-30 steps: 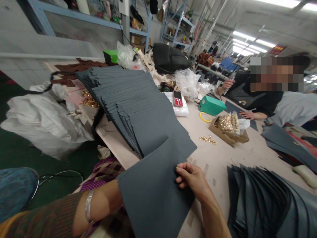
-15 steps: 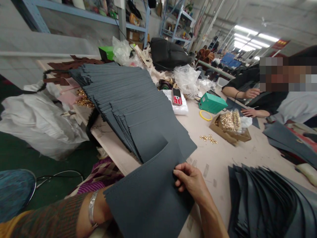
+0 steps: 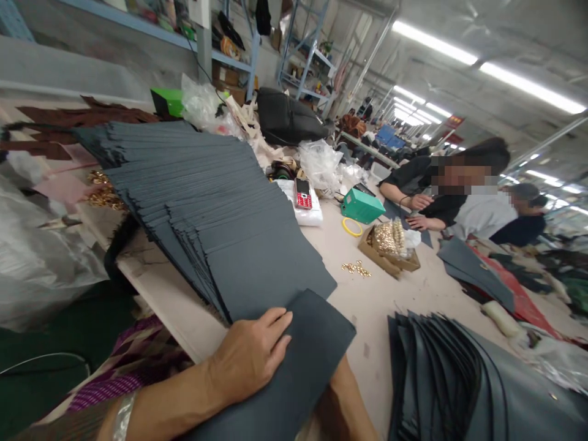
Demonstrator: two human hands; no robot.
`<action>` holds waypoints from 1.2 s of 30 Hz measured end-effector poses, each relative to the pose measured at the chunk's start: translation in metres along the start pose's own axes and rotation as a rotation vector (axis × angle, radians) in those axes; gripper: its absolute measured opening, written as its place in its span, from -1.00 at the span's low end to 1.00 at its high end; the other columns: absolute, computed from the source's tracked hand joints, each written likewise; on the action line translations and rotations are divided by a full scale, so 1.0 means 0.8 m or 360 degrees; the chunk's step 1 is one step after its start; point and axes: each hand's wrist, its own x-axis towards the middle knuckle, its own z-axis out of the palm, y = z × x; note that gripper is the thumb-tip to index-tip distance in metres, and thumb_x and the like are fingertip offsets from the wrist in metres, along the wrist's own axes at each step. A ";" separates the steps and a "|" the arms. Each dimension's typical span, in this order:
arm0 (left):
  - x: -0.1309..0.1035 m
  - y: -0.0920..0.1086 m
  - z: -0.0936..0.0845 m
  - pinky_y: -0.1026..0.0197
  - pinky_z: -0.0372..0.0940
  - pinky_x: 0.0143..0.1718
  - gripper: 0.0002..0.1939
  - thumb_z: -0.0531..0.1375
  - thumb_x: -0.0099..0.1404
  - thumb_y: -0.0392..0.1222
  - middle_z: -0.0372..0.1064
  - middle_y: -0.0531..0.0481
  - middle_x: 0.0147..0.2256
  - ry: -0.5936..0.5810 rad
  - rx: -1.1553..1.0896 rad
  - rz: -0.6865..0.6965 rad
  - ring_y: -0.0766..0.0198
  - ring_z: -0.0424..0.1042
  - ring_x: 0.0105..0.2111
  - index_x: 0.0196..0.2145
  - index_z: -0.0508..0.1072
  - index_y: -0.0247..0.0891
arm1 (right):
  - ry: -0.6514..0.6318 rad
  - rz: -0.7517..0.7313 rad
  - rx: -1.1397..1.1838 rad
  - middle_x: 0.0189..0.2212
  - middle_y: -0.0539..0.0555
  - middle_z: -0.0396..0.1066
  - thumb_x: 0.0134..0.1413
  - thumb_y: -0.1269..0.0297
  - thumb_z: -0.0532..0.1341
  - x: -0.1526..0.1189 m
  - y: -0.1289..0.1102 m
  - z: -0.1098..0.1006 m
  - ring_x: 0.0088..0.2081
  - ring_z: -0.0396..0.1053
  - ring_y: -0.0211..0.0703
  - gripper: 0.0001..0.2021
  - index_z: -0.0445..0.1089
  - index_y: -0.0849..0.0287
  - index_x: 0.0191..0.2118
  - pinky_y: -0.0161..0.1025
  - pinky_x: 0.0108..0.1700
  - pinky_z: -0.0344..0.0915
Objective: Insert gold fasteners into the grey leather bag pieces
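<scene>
A dark blue-grey leather-like panel (image 3: 305, 349) lies before me, its near part running out of the bottom of the view. On top of it rests my left hand (image 3: 252, 352), palm down with fingers stretched out over the surface. My right hand (image 3: 344, 383) reaches under the panel's right side; its fingers are hidden there. Beyond the panel spreads a fanned stack of similar panels (image 3: 215, 190). To the right stands another pile of bent dark panels (image 3: 436, 373); a small gold fitting (image 3: 554, 396) shows on one of them.
Loose gold fittings (image 3: 357, 268) lie on the table (image 3: 367, 306) near a cardboard box (image 3: 383, 260) of bagged gold pieces. Behind are a yellow ring (image 3: 351, 227), green box (image 3: 365, 205) and red phone (image 3: 303, 193). A co-worker (image 3: 436, 202) sits across the table.
My left hand has come from beneath the panel to lie on its top. My right hand, earlier pinching at the panel's face, is now under it. The view has shifted rightward.
</scene>
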 end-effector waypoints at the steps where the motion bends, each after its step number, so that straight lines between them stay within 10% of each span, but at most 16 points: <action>1: -0.002 0.000 0.006 0.09 0.44 -0.18 -0.62 -0.02 0.36 -0.22 0.32 -0.15 0.07 -0.0019 0.0140 0.0043 0.13 0.48 -0.16 0.09 0.34 -0.27 | -0.0038 0.0003 -0.0036 -0.27 0.06 0.48 0.18 0.10 0.19 0.011 0.003 -0.009 -0.29 0.44 -0.18 -0.75 0.44 0.19 -0.21 -0.15 -0.18 0.39; 8: -0.007 -0.002 0.021 0.20 0.42 -0.40 -0.65 -0.04 0.34 -0.26 0.33 -0.18 0.02 -0.0103 0.0455 0.0156 0.22 0.48 -0.36 0.06 0.29 -0.30 | 0.0275 0.0051 -0.1377 -0.11 0.22 0.47 0.18 0.37 0.02 0.107 0.018 -0.076 -0.07 0.40 -0.07 -0.66 0.42 0.29 -0.02 -0.20 0.02 0.24; 23: -0.007 -0.001 -0.001 0.11 0.41 -0.43 -0.65 0.01 0.31 -0.17 0.31 -0.09 -0.11 -0.0317 0.0335 0.0176 0.16 0.41 -0.36 0.04 0.21 -0.29 | 0.0160 0.0307 -0.1585 -0.26 0.52 0.43 0.13 0.47 0.00 0.162 0.016 -0.066 -0.19 0.44 0.24 -0.70 0.43 0.52 -0.18 -0.04 -0.20 0.28; 29: -0.009 -0.004 -0.006 0.14 0.37 -0.42 -0.70 0.01 0.32 -0.15 0.30 -0.06 -0.18 -0.0307 0.0313 0.0240 0.18 0.39 -0.39 -0.02 0.23 -0.28 | 0.0141 0.0295 -0.0962 -0.37 0.18 0.50 0.18 0.17 0.03 0.097 -0.018 -0.078 -0.34 0.46 -0.04 -0.65 0.43 0.28 -0.13 -0.20 -0.26 0.34; 36: -0.012 -0.005 -0.005 0.15 0.35 -0.46 -0.80 0.00 0.33 -0.16 0.28 -0.07 -0.26 -0.0275 0.0375 0.0262 0.18 0.37 -0.41 -0.14 0.30 -0.27 | -0.0337 0.0256 0.0051 -0.54 0.02 0.39 0.06 0.00 0.18 -0.014 -0.061 -0.006 -0.51 0.33 -0.17 -0.69 0.44 0.17 -0.33 -0.28 -0.46 0.29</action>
